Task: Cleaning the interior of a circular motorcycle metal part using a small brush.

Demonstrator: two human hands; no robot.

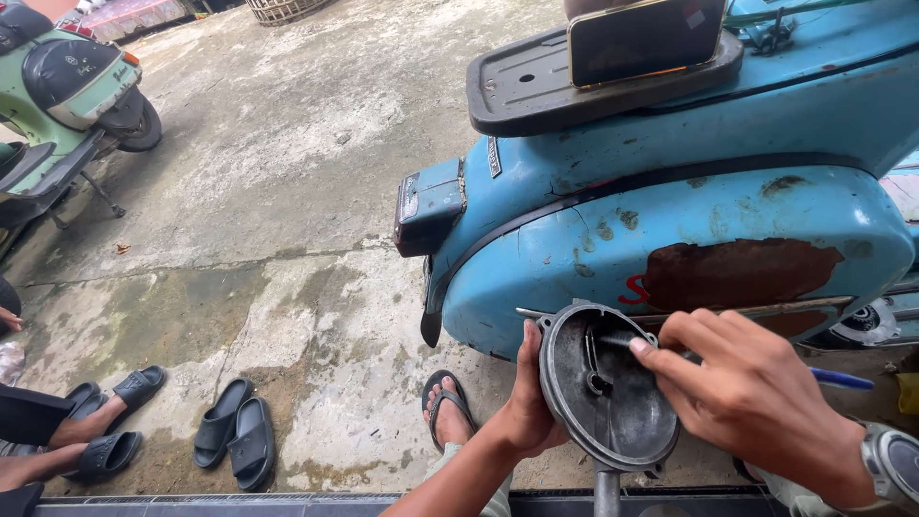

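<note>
Left hand [532, 407] grips the round grey metal cover [605, 391] by its left rim while right hand [751, 397] fingers pinch a thin tool [617, 340] lying crosswise inside it.

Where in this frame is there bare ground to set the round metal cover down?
Bare concrete lies between the green scooter and the blue scooter, and between the loose sandals and the sandalled foot. It is crowded where the left hand and right hand hold the metal cover.
</note>
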